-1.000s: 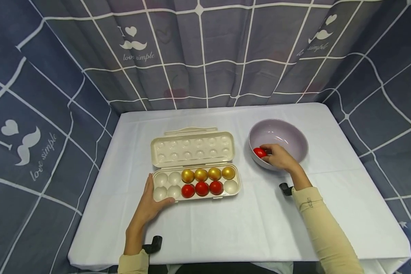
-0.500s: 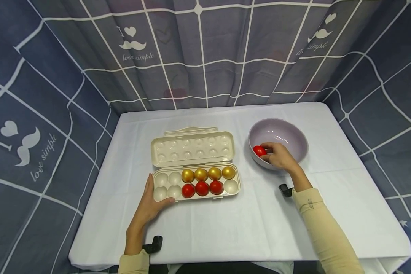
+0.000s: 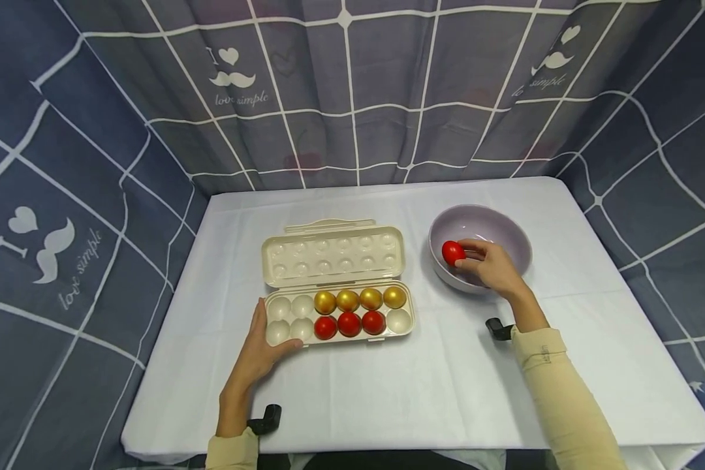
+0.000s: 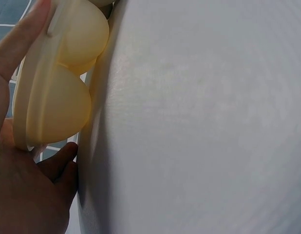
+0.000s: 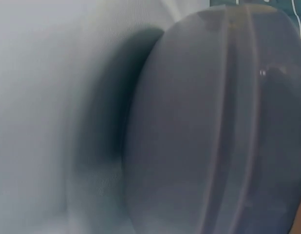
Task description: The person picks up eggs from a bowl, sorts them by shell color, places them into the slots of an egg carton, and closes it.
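Note:
A cream egg carton stands with its lid folded back. Several golden eggs fill part of its far row, and three red eggs sit in the near row. Bare cups show at the left end and at the near right corner. My left hand holds the left end, thumb at the front edge; the left wrist view shows the rounded cups from the side. My right hand pinches a red egg over the left part of a mauve bowl.
White cloth covers the table. Patterned grey curtains hang at the back and both sides. In the right wrist view the bowl's outer wall fills much of the picture.
My right hand has raised the red egg from low inside the bowl and shifted slightly right. My left hand stays at the carton's end.

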`<move>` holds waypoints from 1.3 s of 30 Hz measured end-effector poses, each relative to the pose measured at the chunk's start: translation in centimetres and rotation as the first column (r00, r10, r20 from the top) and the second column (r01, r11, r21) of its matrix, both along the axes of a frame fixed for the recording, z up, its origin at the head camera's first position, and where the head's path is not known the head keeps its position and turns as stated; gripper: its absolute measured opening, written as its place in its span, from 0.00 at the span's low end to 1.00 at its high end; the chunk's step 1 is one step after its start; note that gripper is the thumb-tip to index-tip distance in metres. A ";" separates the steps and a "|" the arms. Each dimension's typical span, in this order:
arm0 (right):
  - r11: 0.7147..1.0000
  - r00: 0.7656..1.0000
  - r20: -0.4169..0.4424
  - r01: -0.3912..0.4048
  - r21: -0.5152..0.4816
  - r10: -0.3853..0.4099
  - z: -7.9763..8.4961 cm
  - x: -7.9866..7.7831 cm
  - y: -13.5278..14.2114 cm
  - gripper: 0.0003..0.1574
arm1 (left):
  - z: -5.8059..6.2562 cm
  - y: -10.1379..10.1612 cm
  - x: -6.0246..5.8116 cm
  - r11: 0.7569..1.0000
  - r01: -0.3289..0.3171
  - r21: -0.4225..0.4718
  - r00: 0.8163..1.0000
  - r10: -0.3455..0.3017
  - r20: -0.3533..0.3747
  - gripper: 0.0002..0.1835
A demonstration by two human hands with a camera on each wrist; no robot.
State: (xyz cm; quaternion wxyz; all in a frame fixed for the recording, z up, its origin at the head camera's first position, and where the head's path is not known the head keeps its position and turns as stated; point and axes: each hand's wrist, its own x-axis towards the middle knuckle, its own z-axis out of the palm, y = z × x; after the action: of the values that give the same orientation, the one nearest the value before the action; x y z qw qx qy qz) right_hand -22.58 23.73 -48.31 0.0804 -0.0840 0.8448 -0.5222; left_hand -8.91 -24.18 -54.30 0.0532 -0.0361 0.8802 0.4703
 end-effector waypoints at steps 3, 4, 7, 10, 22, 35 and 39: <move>0.997 1.000 -0.007 0.015 -0.069 -0.016 -0.3 0.2 0.8 0.29 | 0.1 0.3 -0.1 1.000 0.009 0.002 1.000 -0.009 -0.004 0.70; 0.996 1.000 -0.010 0.027 -0.086 -0.028 -0.3 0.3 0.9 0.29 | 0.1 0.3 -0.2 1.000 0.010 0.001 1.000 -0.010 -0.004 0.70; 0.991 0.998 -0.038 0.044 -0.125 -0.049 -0.4 0.5 0.9 0.31 | 0.1 0.4 -0.2 1.000 0.009 -0.001 1.000 -0.009 -0.008 0.70; 0.988 0.995 -0.074 0.053 -0.148 -0.064 -0.3 0.7 0.6 0.33 | 0.1 0.2 -0.2 1.000 0.002 -0.001 1.000 -0.002 -0.008 0.71; 0.932 0.981 -0.187 -0.014 -0.363 -0.059 -0.6 3.1 -2.2 0.34 | 0.1 0.1 -0.1 1.000 -0.007 0.009 1.000 0.007 -0.003 0.71; 0.913 0.959 -0.232 -0.236 -0.332 0.164 -2.6 7.4 -8.2 0.37 | 0.0 0.0 -0.1 1.000 0.001 0.029 1.000 0.000 -0.029 0.70; 0.927 0.944 -0.253 -0.275 -0.256 0.210 -3.8 8.3 -9.6 0.37 | -0.2 0.1 0.0 0.999 0.007 0.037 1.000 -0.006 -0.029 0.70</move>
State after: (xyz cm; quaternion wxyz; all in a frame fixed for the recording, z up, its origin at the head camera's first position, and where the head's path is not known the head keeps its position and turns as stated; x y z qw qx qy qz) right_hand -14.33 14.17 -52.12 0.0371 -0.2569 0.7463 -0.6129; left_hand -8.93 -24.08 -54.47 0.0426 -0.0253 0.8722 0.4867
